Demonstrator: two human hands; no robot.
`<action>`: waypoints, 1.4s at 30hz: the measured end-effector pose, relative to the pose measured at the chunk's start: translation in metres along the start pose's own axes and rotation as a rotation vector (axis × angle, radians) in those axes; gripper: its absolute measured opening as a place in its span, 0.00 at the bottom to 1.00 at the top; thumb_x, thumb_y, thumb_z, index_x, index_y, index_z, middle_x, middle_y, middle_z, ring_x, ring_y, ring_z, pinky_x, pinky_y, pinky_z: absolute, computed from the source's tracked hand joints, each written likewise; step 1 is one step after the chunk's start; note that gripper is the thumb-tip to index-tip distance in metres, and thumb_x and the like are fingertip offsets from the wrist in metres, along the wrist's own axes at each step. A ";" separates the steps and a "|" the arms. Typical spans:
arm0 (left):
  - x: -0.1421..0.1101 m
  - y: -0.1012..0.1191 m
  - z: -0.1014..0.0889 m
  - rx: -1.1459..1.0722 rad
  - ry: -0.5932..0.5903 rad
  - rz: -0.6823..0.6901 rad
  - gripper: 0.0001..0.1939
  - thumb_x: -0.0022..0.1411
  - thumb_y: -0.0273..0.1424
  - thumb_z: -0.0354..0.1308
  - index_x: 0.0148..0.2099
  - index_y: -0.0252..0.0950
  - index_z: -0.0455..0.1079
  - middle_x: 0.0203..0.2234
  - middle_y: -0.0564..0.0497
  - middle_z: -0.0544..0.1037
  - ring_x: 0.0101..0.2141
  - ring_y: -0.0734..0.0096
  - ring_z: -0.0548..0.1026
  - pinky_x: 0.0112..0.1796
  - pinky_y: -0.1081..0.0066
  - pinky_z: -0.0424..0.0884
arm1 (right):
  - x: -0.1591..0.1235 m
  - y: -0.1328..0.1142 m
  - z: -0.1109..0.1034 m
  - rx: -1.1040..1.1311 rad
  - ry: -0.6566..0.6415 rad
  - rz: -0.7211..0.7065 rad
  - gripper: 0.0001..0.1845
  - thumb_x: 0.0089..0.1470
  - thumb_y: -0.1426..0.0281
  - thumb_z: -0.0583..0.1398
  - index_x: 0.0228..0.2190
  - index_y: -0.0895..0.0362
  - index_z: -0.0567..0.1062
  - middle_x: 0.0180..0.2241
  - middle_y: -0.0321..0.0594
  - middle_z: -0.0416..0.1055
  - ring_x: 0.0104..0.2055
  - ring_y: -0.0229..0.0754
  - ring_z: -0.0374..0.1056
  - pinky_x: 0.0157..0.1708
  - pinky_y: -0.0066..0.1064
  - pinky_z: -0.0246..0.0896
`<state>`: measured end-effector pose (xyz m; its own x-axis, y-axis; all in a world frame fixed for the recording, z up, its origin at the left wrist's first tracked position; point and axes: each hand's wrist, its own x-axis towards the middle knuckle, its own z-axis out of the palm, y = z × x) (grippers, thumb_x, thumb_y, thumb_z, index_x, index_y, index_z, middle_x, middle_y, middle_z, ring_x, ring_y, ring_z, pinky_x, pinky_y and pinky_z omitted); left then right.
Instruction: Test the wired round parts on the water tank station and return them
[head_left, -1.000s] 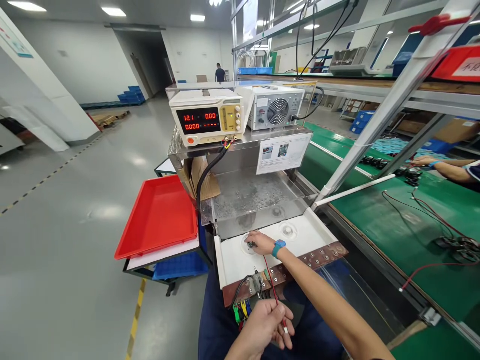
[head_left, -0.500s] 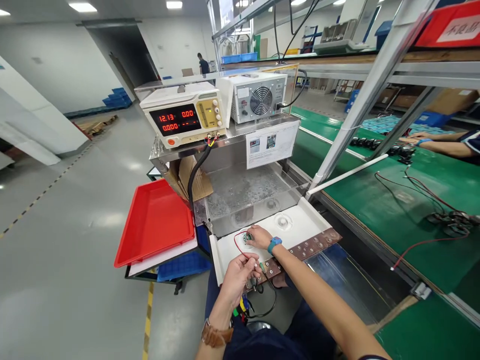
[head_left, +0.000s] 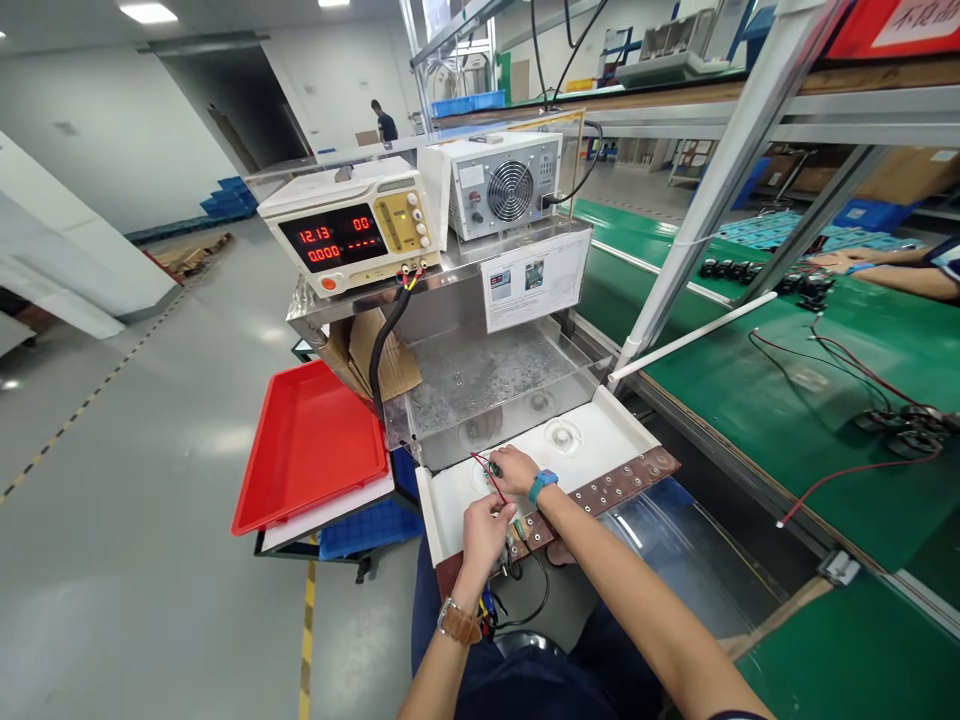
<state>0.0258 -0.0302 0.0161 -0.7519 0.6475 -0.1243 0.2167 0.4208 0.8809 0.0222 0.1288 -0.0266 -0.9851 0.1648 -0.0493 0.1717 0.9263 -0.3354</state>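
Observation:
My left hand [head_left: 486, 530] is closed in a pinch on a thin red wire [head_left: 493, 480] in front of the white tray [head_left: 619, 425]. The wire runs up to a small green circuit part, mostly hidden by my fingers. My right hand [head_left: 516, 470], with a blue watch on its wrist, is closed on that circuit part [head_left: 493, 468] over the left end of the tray. Just right of my left fingertips, a green-ended lead [head_left: 519, 527] with a black cable sits at the brown strip [head_left: 615, 487] with metal eyelets.
A power supply [head_left: 341, 225] with red digits stands on the metal shelf above the tray. At the left is a red bin [head_left: 311, 440]. On the green bench [head_left: 840, 420] lie motor-like parts with wires [head_left: 907, 425]. Another person's hands [head_left: 840, 262] work at the far right.
My left hand has moved up and away from the green-ended lead, nearer my right hand. The red wire between them is now straighter. The view has shifted slightly.

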 end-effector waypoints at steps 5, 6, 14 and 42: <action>0.003 -0.008 0.005 -0.035 -0.024 0.001 0.12 0.54 0.36 0.56 0.32 0.35 0.77 0.26 0.48 0.81 0.28 0.64 0.76 0.33 0.69 0.68 | 0.000 0.000 -0.002 0.006 0.010 0.003 0.14 0.53 0.63 0.62 0.40 0.58 0.74 0.38 0.45 0.74 0.45 0.48 0.65 0.40 0.30 0.55; 0.003 -0.009 0.005 -0.040 -0.029 -0.002 0.12 0.54 0.37 0.56 0.32 0.35 0.77 0.25 0.49 0.81 0.28 0.65 0.76 0.33 0.69 0.67 | 0.000 0.000 -0.003 0.007 0.009 0.007 0.14 0.53 0.63 0.62 0.40 0.58 0.74 0.38 0.45 0.74 0.45 0.48 0.65 0.39 0.30 0.55; 0.005 -0.012 0.007 -0.053 -0.028 -0.021 0.12 0.53 0.38 0.57 0.29 0.35 0.76 0.24 0.49 0.80 0.27 0.66 0.74 0.33 0.70 0.67 | 0.000 0.001 -0.002 0.028 -0.005 0.018 0.15 0.53 0.63 0.62 0.41 0.57 0.74 0.39 0.44 0.74 0.46 0.48 0.65 0.39 0.30 0.55; 0.005 -0.016 0.009 -0.151 -0.009 -0.062 0.10 0.50 0.36 0.60 0.26 0.33 0.74 0.20 0.49 0.77 0.25 0.67 0.74 0.29 0.71 0.65 | -0.004 -0.011 -0.009 0.091 0.004 0.032 0.16 0.50 0.67 0.61 0.42 0.58 0.74 0.42 0.46 0.74 0.47 0.49 0.65 0.43 0.31 0.55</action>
<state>0.0243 -0.0276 -0.0031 -0.7549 0.6295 -0.1838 0.0737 0.3600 0.9301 0.0242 0.1212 -0.0144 -0.9790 0.1957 -0.0574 0.2016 0.8861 -0.4174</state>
